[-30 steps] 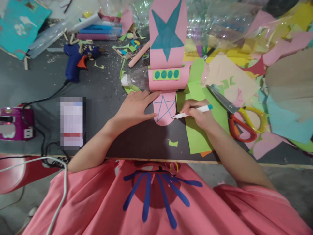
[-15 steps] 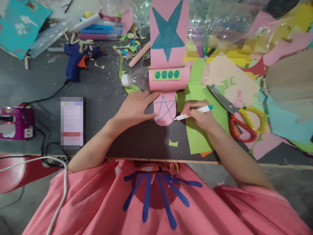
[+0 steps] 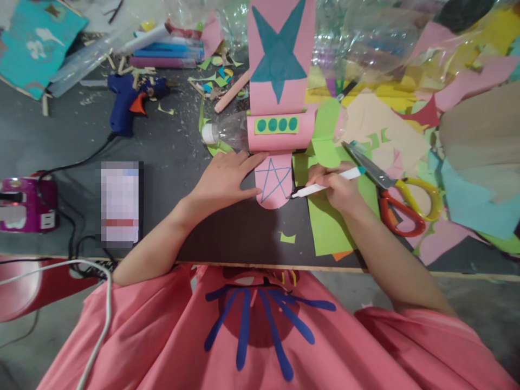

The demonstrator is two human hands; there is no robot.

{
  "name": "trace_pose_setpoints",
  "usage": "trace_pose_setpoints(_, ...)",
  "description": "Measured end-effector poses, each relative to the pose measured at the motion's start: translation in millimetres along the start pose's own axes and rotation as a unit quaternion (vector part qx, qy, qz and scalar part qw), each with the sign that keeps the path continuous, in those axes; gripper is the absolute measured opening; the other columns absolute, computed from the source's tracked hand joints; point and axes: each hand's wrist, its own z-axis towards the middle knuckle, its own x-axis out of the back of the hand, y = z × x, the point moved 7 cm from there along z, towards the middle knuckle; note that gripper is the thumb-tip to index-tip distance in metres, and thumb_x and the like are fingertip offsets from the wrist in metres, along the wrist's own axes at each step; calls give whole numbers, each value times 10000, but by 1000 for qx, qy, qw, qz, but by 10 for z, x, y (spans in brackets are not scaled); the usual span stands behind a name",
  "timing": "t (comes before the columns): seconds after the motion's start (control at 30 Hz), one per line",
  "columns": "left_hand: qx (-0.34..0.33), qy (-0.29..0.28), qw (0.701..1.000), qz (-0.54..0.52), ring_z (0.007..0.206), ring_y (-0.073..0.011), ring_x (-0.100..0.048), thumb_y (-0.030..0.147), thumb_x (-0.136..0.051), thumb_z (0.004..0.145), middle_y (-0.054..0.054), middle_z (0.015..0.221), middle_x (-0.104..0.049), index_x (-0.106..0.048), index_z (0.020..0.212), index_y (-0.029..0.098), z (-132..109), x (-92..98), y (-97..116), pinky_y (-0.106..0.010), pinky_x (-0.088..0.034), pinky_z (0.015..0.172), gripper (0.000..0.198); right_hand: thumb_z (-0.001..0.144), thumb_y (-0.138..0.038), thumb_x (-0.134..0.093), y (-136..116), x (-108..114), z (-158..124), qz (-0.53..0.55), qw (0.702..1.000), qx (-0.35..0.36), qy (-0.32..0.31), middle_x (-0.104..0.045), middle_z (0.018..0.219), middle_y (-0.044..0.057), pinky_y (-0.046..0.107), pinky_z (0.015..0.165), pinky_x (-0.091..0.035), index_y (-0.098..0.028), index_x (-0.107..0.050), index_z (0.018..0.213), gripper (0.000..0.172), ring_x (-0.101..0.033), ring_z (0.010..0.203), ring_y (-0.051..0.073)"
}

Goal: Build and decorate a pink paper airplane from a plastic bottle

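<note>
My left hand (image 3: 227,176) lies flat with fingers spread, its fingertips on the left edge of a pink paper tab (image 3: 273,196) bearing an outlined star. In my right hand (image 3: 335,187) is a white marker (image 3: 312,189) with a teal end, its tip just off the tab's right edge. Above the tab lies a clear plastic bottle (image 3: 233,131) wrapped in pink paper. A green strip (image 3: 277,125) with teal dots is on the wrap. Beyond it, a pink panel (image 3: 278,92) carries a filled teal star. Green paper (image 3: 333,233) lies beneath my right hand.
Scissors (image 3: 388,189) with red and yellow handles lie right among paper scraps (image 3: 390,124). At left are a blue glue gun (image 3: 122,103) with its cord, a phone (image 3: 119,203) and a purple box (image 3: 30,203). Markers (image 3: 166,51) lie at the back. The table edge (image 3: 276,265) runs near my body.
My right hand has shifted slightly right with the marker, whose tip has moved away from the star's lower right point to just outside the tab. My left hand stays put.
</note>
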Motion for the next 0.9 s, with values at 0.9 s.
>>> trace_pose_setpoints(0.9,-4,-5,1000,0,1012,-284,-557,500,-538,841,-110,1119,-615,-422,1398,185,5,8,0,-366,-387,859,651,791,-348,-685,-95,-432,-43,-149,986,64,-37,-732,933,24,324,810,-516,-244,-712,928,174,-668,870,180)
